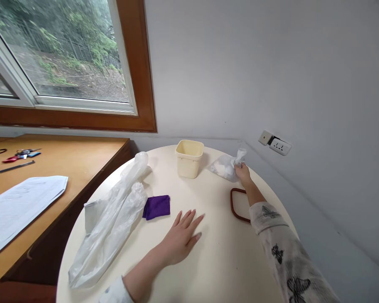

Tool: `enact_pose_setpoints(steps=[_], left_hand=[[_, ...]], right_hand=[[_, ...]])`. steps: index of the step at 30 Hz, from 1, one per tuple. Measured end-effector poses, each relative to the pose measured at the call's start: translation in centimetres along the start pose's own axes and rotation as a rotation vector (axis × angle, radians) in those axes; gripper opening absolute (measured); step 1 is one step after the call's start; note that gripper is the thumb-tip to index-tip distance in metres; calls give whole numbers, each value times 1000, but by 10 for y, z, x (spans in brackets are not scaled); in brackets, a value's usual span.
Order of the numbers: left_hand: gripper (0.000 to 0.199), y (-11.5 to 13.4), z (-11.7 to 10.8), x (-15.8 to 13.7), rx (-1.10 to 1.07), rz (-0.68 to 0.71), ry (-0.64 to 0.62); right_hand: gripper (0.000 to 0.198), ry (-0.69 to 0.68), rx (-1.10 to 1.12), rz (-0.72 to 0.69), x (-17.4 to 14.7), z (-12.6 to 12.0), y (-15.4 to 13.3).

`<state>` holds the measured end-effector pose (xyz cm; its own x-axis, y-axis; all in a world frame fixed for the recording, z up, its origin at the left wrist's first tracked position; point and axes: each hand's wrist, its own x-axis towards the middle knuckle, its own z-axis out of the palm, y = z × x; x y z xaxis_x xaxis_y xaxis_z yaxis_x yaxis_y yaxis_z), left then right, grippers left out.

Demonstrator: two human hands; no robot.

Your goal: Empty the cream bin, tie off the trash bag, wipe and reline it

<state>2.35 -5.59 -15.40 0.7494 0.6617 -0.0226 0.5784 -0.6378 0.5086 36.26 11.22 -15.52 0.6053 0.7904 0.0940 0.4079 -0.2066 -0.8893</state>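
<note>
Plastic bag [222, 167], right of frame centre, probably handling light, soft and slippery, best held by the bunched neck that the right hand [244, 173] is gripping; left hand [182, 237] spreading open, holding nothing.

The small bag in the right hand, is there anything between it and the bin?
Nothing visible. Tabletop shows between the small bag and the bin; the right hand grips the bag's bunched top on the side away from the bin. The brown frame lies off that line.
</note>
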Motion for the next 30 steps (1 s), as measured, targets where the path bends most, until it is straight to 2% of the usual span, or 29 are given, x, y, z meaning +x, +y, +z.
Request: enact_pose_setpoints(steps=[7,11,15,18,21,24,27,30], left_hand=[[51,1,0,0,26,-6,-9],[51,1,0,-1,26,7,-2],[51,0,0,-1,26,0,-14],[51,1,1,-1,11,0,-8],[49,2,0,-1,-53,-9,82],[38,-4,-10,0,-175,-99,301],[29,-22,-29,-4,-147,-243,497],[32,-45,-46,-12,32,-398,487]], right_hand=[[31,-26,-46,-23,1,-7,3],[45,7,-41,-30,3,-10,0],[65,111,-41,-41,4,-21,-6],[68,234,-35,-93,-4,-34,-13],[62,326,-26,-203,-26,-45,-19],[51,322,-24,-322,-60,-49,-22],[35,198,-67,-484,-99,-47,-20],[25,12,-112,-608,-136,-38,-16]])
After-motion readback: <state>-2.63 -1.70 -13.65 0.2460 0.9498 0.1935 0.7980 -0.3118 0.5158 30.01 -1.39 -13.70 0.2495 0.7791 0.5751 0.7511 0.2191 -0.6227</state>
